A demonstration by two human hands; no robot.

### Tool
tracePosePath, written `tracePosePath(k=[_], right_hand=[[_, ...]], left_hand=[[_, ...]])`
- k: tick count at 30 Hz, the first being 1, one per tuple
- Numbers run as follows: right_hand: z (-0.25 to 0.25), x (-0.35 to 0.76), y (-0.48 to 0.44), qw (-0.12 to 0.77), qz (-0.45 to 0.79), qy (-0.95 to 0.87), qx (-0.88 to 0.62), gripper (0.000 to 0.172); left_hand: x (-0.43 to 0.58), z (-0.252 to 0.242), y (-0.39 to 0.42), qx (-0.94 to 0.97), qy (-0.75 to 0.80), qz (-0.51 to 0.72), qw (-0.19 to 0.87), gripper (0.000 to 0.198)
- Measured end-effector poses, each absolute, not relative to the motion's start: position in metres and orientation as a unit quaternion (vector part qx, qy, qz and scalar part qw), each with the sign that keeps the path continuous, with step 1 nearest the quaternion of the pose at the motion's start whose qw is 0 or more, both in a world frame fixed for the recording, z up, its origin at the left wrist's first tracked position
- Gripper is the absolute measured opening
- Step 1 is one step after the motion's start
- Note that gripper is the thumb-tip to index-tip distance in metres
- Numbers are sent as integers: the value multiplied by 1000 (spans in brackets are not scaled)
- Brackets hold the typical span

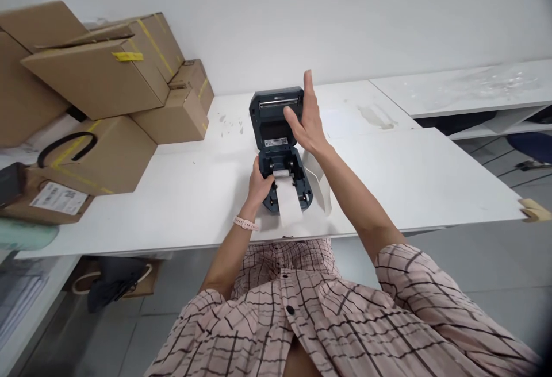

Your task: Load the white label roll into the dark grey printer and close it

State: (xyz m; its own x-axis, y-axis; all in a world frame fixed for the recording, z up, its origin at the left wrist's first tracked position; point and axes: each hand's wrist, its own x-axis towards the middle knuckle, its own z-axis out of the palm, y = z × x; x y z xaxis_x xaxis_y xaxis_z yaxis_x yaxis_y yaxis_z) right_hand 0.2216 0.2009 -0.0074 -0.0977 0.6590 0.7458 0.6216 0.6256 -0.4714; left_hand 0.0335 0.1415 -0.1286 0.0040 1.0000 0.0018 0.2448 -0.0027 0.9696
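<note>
A dark label printer (280, 153) stands on the white table (409, 176) with its lid (276, 115) swung up. A white paper strip (288, 199) runs out of its open bay toward me. My left hand (260, 184) rests against the printer's left side at the paper roll, fingers curled on it. My right hand (307, 118) is raised beside the open lid, fingers straight and together, thumb touching the lid's inner face. A second white strip (321, 184) hangs at the printer's right side.
Several cardboard boxes (99, 78) are stacked on the left of the table, one bearing a shipping label (58, 197). A second white table (466, 87) stands at the right. A bag (112, 282) sits on the floor under the table's left part.
</note>
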Motion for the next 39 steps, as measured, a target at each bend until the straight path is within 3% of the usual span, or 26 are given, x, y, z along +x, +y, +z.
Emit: tracePosePath(k=[4, 9, 14, 16, 21, 24, 28, 32, 35, 39], right_hand=[[-1, 225, 206, 461, -43, -777, -427, 79], [-20, 225, 191, 368, -23, -837, -405, 46], [-43, 212, 180, 57, 62, -890, -449, 43], [-51, 202, 179, -28, 55, -888, -455, 44], [-61, 186, 186, -93, 101, -891, -432, 35], [-56, 189, 191, -111, 163, -902, -384, 39], [-38, 211, 190, -72, 272, -907, -314, 42], [-28, 271, 160, 104, 421, -880, -196, 42], [-40, 340, 115, 229, 496, -828, -124, 32], [-70, 423, 57, 398, 470, -743, -263, 27]], left_hand=[[31, -133, 138, 561, 563, 439, 419, 94], [33, -131, 138, 570, 563, 456, 388, 90], [34, -130, 138, 562, 566, 462, 388, 92], [34, -130, 137, 560, 563, 467, 388, 92], [34, -131, 135, 557, 552, 480, 394, 90], [33, -134, 135, 553, 548, 485, 398, 89], [33, -137, 136, 545, 543, 491, 407, 87], [31, -134, 134, 537, 540, 489, 425, 85], [31, -130, 130, 532, 539, 483, 439, 83], [31, -127, 127, 529, 550, 478, 434, 80]])
